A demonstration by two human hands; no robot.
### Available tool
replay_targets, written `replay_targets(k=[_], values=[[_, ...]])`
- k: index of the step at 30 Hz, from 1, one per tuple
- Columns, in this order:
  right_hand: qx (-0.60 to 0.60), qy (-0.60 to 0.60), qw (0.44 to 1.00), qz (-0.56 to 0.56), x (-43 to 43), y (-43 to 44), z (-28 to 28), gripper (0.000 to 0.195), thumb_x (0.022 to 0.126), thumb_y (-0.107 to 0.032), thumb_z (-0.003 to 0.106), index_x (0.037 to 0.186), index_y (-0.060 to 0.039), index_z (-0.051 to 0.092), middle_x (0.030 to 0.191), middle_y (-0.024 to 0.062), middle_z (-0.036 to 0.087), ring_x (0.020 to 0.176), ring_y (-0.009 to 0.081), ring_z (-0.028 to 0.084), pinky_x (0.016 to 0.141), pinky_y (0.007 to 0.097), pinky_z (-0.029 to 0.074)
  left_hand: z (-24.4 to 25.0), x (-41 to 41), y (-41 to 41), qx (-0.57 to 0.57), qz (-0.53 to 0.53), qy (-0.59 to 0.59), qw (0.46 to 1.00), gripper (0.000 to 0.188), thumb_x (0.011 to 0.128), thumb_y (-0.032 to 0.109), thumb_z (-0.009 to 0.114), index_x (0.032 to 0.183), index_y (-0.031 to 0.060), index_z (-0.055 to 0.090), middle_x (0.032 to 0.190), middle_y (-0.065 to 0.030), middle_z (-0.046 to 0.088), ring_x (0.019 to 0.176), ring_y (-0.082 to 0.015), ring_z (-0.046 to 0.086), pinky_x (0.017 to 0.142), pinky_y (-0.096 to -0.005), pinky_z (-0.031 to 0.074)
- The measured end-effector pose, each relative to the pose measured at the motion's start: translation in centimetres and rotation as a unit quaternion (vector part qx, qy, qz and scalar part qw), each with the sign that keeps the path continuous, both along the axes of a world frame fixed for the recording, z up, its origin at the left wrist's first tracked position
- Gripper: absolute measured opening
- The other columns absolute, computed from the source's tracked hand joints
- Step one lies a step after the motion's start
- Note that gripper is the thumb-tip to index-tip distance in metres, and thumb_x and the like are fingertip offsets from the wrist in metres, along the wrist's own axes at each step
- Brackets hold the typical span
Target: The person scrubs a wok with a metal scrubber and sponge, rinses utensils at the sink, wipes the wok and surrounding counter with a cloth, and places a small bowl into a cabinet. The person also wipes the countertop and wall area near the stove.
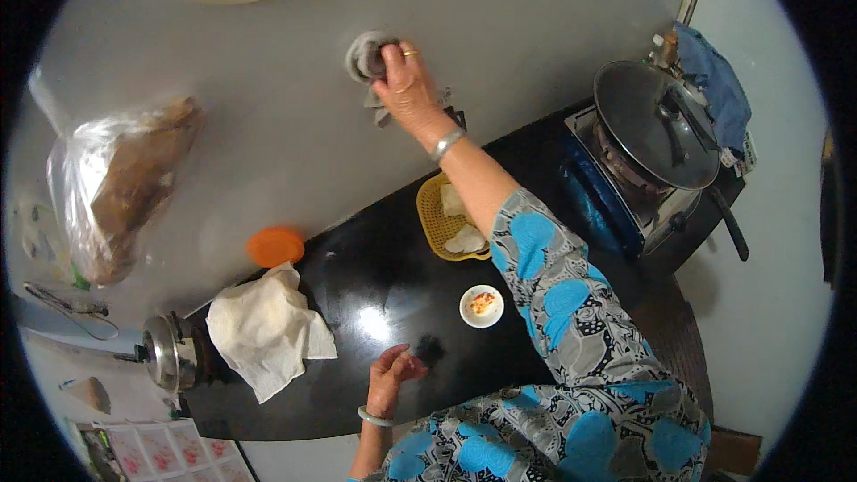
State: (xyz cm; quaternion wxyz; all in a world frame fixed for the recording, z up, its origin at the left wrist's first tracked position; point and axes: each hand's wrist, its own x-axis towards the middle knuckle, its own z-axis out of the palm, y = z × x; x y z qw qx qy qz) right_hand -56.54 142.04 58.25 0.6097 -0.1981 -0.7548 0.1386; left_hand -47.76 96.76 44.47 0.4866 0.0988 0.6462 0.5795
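Note:
Stretched out to the grey wall, my right hand (407,88) has its fingers on a round grey-and-white object (365,57) with a dark middle. My fingers cover part of that object, and its exact kind is unclear. Crumpled greyish material (381,110) shows just below the hand. My left hand (395,373) hovers over the near part of the black glossy tabletop (355,408), fingers loosely bent; nothing is plainly visible in it. Closest to it is a small white bowl (482,306) with reddish-yellow food bits. Under my right forearm, a yellow plastic basket (432,231) holds pale pieces.
A lidded wok (643,120) sits on a blue gas stove (596,194), its handle jutting out. At left are a white cloth (268,328), an orange round lid (276,246) and a metal pot (167,351). A clear plastic bag (120,201) with brown contents hangs along the wall.

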Motion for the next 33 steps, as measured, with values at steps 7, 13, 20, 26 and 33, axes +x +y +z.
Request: replay_targets(k=[7, 13, 20, 26, 33], values=[[-0.236, 0.046, 0.969, -0.057, 9.8, 11.9, -7.9, 0.038, 0.079, -0.007, 0.065, 0.113, 0.0012, 0.051, 0.112, 0.0222, 0.059, 0.102, 0.0422, 0.060, 0.088, 0.0478, 0.049, -2.1, 0.9, 2.8, -0.050, 0.036, -0.035, 0.997, 0.033, 0.094, 0.016, 0.061, 0.120, -0.0037, 0.056, 0.091, -0.0136, 0.067, 0.084, -0.0270, 0.070, 0.078, -0.0376, 0.057], [-0.391, 0.013, 0.913, -0.113, 13.7, 18.4, -26.1, 0.048, 0.086, -0.012, 0.065, 0.130, -0.0002, 0.049, 0.137, 0.0182, 0.052, 0.124, 0.0340, 0.051, 0.103, 0.0380, 0.040, -4.0, 2.8, 3.4, -0.099, 0.043, -0.063, 0.992, 0.028, 0.094, 0.016, 0.061, 0.116, -0.0016, 0.059, 0.092, -0.0138, 0.068, 0.083, -0.0268, 0.070, 0.078, -0.0378, 0.058], [-0.404, 0.134, 0.902, -0.078, 15.4, 26.0, -27.0, 0.029, 0.081, -0.001, 0.058, 0.107, 0.0113, 0.052, 0.118, 0.0250, 0.057, 0.113, 0.0358, 0.055, 0.094, 0.0404, 0.043, -3.0, 3.5, 4.4, -0.149, 0.015, -0.015, 0.989, 0.032, 0.094, 0.020, 0.061, 0.116, -0.0036, 0.059, 0.091, -0.0154, 0.070, 0.081, -0.0250, 0.070, 0.074, -0.0359, 0.057], [-0.230, 0.117, 0.939, -0.228, 13.9, 24.4, -9.5, 0.055, 0.084, -0.007, 0.056, 0.132, 0.0098, 0.036, 0.138, 0.0248, 0.043, 0.129, 0.0331, 0.041, 0.110, 0.0405, 0.029, -6.3, 2.6, 1.8, -0.115, -0.038, -0.051, 0.991, 0.021, 0.098, 0.023, 0.056, 0.101, 0.0029, 0.060, 0.087, -0.0088, 0.065, 0.084, -0.0181, 0.062, 0.079, -0.0348, 0.052], [-0.092, 0.202, 0.954, -0.201, 13.0, 21.4, 2.1, 0.047, 0.089, -0.020, 0.056, 0.128, 0.0055, 0.046, 0.136, 0.0241, 0.049, 0.124, 0.0383, 0.046, 0.105, 0.0446, 0.036, -1.5, 1.9, 8.0, -0.041, -0.133, 0.187, 0.972, 0.025, 0.098, 0.023, 0.050, 0.101, 0.0017, 0.064, 0.079, -0.0080, 0.066, 0.068, -0.0170, 0.061, 0.064, -0.0336, 0.050]])
